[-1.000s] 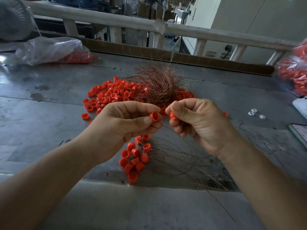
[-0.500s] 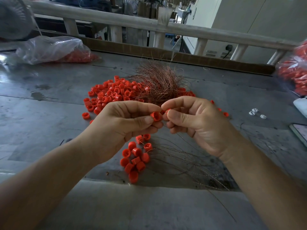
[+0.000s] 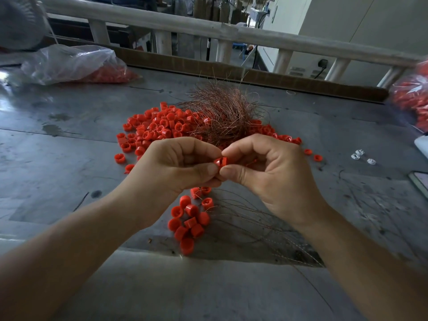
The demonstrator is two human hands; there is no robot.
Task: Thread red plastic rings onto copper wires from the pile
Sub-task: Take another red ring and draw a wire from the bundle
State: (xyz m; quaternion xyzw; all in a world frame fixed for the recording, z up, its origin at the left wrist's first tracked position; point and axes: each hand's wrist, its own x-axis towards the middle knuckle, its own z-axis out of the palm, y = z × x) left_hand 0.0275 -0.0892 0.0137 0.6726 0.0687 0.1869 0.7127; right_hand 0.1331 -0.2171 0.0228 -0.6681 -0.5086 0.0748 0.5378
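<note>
- Head view, step in hand: the left hand (image 3: pixel 176 167) is closed, thumb and forefinger pinching one small red plastic ring (image 3: pixel 220 162) and holding it up over the grey scuffed table (image 3: pixel 69 140).
- The right hand (image 3: pixel 273 172) is closed too. Its thumb and forefinger tips pinch the same ring from the other side, and its other fingers are curled in.
- This looks like the threading itself, a wire end being fed into the ring. The wire at the fingertips is too thin to make out, so I cannot tell whether it is through.
- The next move likely calls for a steady left pinch while the right hand pushes or draws the wire through. The threaded piece would then go down with the others below the wrists.
- Supplies: the tangle of thin copper wires (image 3: pixel 222 114) lies just beyond the fingertips. The loose heap of red plastic rings (image 3: pixel 157 126) spreads beyond the left hand and under the tangle.
- Below the hands, between the wrists, lies a cluster of red rings (image 3: pixel 188 221). Fine wires trail from it under the right wrist.
- Counts: one ring held, about a dozen in the near cluster, and two stray rings (image 3: pixel 312 155) just right of the right hand.
- The heap is far too many to count, as are the wires.
- Elsewhere there are three small white plastic pieces (image 3: pixel 361 157) well right of the right hand. Two clear plastic bags of red rings lie far left (image 3: pixel 74 63) and far right (image 3: pixel 412 100).
</note>
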